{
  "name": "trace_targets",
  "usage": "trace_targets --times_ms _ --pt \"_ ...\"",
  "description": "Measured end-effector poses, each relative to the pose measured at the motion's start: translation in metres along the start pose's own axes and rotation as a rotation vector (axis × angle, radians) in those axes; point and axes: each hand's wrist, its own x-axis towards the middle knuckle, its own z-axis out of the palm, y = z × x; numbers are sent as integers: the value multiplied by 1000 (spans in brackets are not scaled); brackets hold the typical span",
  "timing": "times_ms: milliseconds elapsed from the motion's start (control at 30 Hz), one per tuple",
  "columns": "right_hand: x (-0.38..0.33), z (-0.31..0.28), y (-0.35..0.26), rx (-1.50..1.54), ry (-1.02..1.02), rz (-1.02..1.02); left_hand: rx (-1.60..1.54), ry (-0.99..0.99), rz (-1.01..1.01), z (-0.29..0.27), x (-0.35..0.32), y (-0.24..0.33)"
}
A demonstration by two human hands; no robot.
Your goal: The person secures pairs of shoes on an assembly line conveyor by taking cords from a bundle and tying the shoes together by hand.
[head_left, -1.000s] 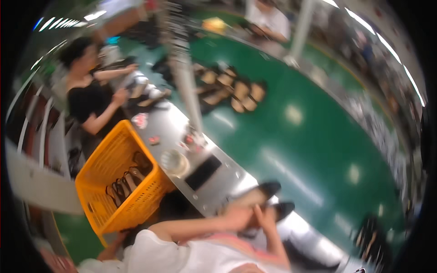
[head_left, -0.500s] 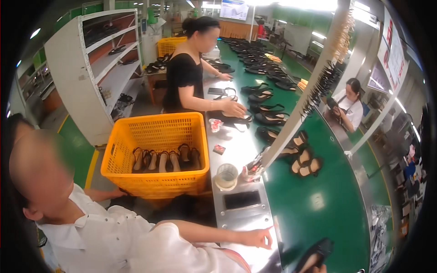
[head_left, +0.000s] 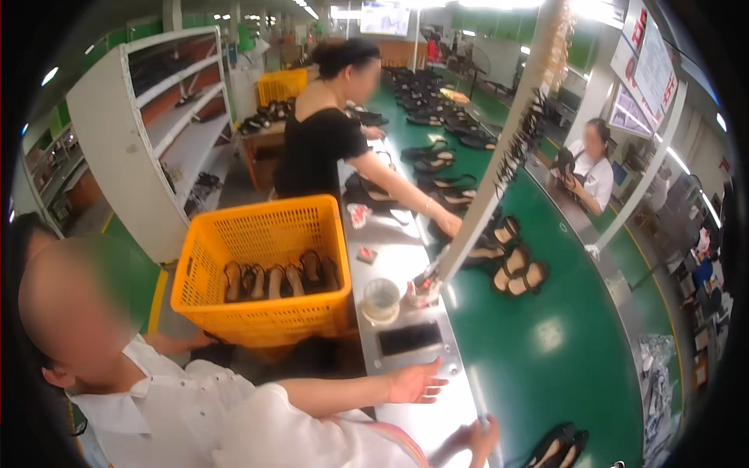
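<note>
1. In the head view, we are seeing a seated person in white, whose left hand is hovering wide-fingered above the table's metal rim, near a black panel, apparently holding nothing.
2. Below it, a lower hand is curling narrow; we are judging it that person's right, and cannot tell whether it is gripping anything. The wearer's own hands are lying outside our view.
3. Beyond the lower hand, a pair of black shoes is resting apart on the green table.
4. A co-worker in black is reaching across; we cannot tell that grip.
5. We are judging the work partway: many finished-looking shoes are lining the green table, while a shoe row is standing in the yellow crate.
</note>
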Motion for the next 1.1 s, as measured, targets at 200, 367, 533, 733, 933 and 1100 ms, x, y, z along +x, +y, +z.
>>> trace_targets --times_ms 200,367,533,733,933,1100 --pt "-15 23 -68 -158 37 172 -212 -473 2 44 -27 -4" --pt "-26 27 -66 -239 186 27 161 -1543 550 140 -132 81" --pt "-20 12 -65 -71 129 93 306 -1571 492 160 -139 79" --pt "-9 -11 -91 -1 108 91 622 -1436 415 132 -58 81" --pt "0 -17 -93 -31 140 155 1941 -409 581 119 108 45" --pt "-8 -19 -93 -36 137 114 2663 223 690 122 239 85"
